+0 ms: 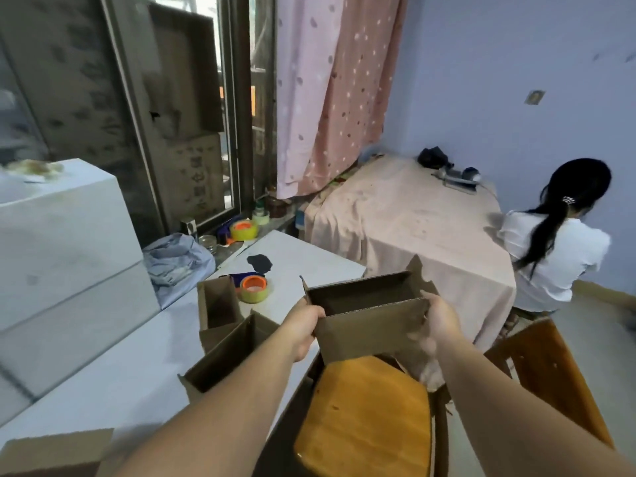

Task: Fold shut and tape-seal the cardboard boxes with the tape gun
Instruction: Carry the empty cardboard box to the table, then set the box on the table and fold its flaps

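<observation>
We are holding the open box [370, 325] just off the table [309, 253], left hand [303, 327] and right hand [440, 321] each gripping an end to square it for folding (tape gun [253, 287] lying on the table).

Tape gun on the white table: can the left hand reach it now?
Probably not yet: the left hand grips the open box. Freed, nothing seems to block its way to the tape gun.

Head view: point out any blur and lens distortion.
In the head view, the right hand smears with motion blur at its fingers below the cardboard box; the left hand is sharper; the window frame leans from wide-angle distortion; light is soft, without glare.
</observation>
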`<state>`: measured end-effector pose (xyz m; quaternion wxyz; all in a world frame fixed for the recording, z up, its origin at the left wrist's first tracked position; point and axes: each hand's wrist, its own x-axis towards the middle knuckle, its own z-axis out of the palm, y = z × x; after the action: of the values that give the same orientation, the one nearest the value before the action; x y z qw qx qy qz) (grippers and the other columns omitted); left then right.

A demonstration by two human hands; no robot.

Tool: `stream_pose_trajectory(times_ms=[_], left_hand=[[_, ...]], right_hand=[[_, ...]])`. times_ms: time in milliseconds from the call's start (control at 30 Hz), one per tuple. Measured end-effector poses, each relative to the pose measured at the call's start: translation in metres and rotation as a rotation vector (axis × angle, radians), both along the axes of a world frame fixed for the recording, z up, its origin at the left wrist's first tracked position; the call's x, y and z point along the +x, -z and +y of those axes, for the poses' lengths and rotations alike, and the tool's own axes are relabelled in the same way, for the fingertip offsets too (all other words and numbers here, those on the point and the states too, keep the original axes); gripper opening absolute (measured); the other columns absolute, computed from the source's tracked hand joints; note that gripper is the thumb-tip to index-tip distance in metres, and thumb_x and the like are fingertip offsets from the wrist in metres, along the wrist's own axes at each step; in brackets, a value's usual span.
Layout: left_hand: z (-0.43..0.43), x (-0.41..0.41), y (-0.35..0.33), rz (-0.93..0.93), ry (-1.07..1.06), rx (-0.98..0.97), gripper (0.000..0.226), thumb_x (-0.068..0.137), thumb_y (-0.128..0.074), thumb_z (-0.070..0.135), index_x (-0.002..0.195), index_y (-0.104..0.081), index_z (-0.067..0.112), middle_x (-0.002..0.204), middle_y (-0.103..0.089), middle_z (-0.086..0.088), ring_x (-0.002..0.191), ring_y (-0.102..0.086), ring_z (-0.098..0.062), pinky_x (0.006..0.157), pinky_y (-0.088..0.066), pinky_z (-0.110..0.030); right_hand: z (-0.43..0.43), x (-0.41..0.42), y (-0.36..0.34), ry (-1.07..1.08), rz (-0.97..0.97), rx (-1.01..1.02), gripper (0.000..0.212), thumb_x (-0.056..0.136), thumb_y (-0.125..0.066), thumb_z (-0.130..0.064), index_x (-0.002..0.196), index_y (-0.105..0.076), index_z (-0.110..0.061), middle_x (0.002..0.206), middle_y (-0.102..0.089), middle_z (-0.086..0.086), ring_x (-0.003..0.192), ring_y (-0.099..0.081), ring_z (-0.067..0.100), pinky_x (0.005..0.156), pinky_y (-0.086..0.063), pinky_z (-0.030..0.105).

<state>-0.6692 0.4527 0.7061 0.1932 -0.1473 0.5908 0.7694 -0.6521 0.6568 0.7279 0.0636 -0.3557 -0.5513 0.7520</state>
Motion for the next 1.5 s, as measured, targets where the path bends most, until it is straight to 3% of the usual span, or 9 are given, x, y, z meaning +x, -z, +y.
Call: stream_pose_trajectory(times_ms=[133, 233, 433, 633, 733, 867, 1033, 1367, 1500], left_hand=[[0.009, -0.043, 0.020, 0.065, -0.031, -0.301, 0.040, 0.088, -0.054, 0.004, 0.126, -0.047, 0.014, 0.111, -0.061, -0.007, 0.102, -0.058, -0.024, 0.082, -0.050, -0.031], [0.012, -0.076, 0.035, 0.096, -0.072, -0.602, 0.070, 0.086, -0.056, 0.010, 0.147, -0.024, 0.022, 0.125, -0.057, -0.008, 0.112, -0.055, -0.026, 0.094, -0.048, -0.037], [0.028, -0.122, 0.061, 0.035, -0.136, -0.873, 0.081, 0.089, -0.055, 0.010, 0.152, -0.004, 0.019, 0.123, -0.057, -0.012, 0.110, -0.056, -0.028, 0.091, -0.047, -0.033], [0.023, -0.134, 0.075, 0.134, -0.278, -1.177, 0.063, 0.090, -0.050, 0.011, 0.147, -0.027, 0.024, 0.142, -0.039, -0.007, 0.117, -0.050, -0.024, 0.096, -0.042, -0.031], [0.014, -0.128, 0.077, 0.059, -0.382, -1.472, 0.057, 0.091, -0.051, 0.024, 0.144, -0.030, 0.025, 0.153, -0.024, -0.007, 0.142, -0.019, -0.026, 0.115, -0.016, -0.043], [-0.005, -0.119, 0.084, -0.232, -0.299, -1.388, 0.055, 0.098, -0.036, 0.037, 0.149, -0.018, 0.027, 0.160, -0.005, -0.002, 0.146, 0.004, -0.030, 0.114, -0.004, -0.055], [-0.043, -0.093, 0.105, -0.310, -0.233, -1.289, 0.055, 0.099, -0.029, 0.047, 0.150, -0.016, 0.030, 0.159, -0.010, 0.002, 0.145, -0.008, -0.031, 0.115, -0.012, -0.053], [-0.107, -0.069, 0.116, -0.229, -0.274, -1.186, 0.052, 0.101, -0.032, 0.038, 0.146, -0.030, 0.012, 0.157, -0.015, -0.007, 0.143, -0.014, -0.027, 0.116, -0.019, -0.037], [-0.132, -0.067, 0.117, -0.170, -0.307, -1.192, 0.048, 0.101, -0.034, 0.033, 0.142, -0.036, 0.008, 0.152, -0.026, -0.007, 0.136, -0.033, -0.022, 0.113, -0.027, -0.031]], right_hand=[[0.006, -0.056, 0.019, 0.003, -0.025, -0.065, 0.034, 0.094, -0.054, -0.032, 0.124, -0.050, -0.016, 0.120, -0.052, 0.006, 0.119, -0.047, 0.029, 0.106, -0.036, 0.047], [0.007, -0.099, 0.036, -0.060, -0.074, -0.072, 0.044, 0.094, -0.054, -0.030, 0.134, -0.043, -0.015, 0.123, -0.049, 0.002, 0.127, -0.041, 0.031, 0.107, -0.034, 0.047], [0.021, -0.178, 0.071, -0.203, -0.156, -0.084, 0.050, 0.096, -0.052, -0.030, 0.140, -0.039, -0.009, 0.141, -0.043, 0.009, 0.131, -0.037, 0.029, 0.108, -0.031, 0.043], [0.010, -0.223, 0.106, -0.388, -0.217, -0.049, 0.051, 0.092, -0.056, -0.042, 0.130, -0.047, -0.008, 0.126, -0.055, 0.006, 0.115, -0.049, 0.025, 0.099, -0.042, 0.041], [0.003, -0.236, 0.127, -0.469, -0.240, 0.006, 0.065, 0.087, -0.057, -0.052, 0.135, -0.045, -0.010, 0.132, -0.053, 0.010, 0.119, -0.049, 0.032, 0.102, -0.042, 0.050], [-0.022, -0.238, 0.122, -0.532, -0.251, 0.029, 0.061, 0.090, -0.058, -0.045, 0.137, -0.044, -0.009, 0.134, -0.050, 0.008, 0.124, -0.046, 0.032, 0.105, -0.038, 0.047], [-0.057, -0.235, 0.123, -0.607, -0.270, 0.019, 0.057, 0.094, -0.054, -0.037, 0.141, -0.038, -0.008, 0.143, -0.042, 0.010, 0.134, -0.036, 0.032, 0.111, -0.032, 0.048], [-0.127, -0.221, 0.126, -0.664, -0.305, 0.027, 0.049, 0.096, -0.052, -0.035, 0.136, -0.045, -0.008, 0.140, -0.046, 0.012, 0.131, -0.040, 0.033, 0.107, -0.037, 0.052], [-0.151, -0.216, 0.126, -0.693, -0.255, -0.027, 0.036, 0.099, -0.049, -0.030, 0.132, -0.050, -0.016, 0.120, -0.056, 0.006, 0.111, -0.050, 0.024, 0.103, -0.040, 0.049]])
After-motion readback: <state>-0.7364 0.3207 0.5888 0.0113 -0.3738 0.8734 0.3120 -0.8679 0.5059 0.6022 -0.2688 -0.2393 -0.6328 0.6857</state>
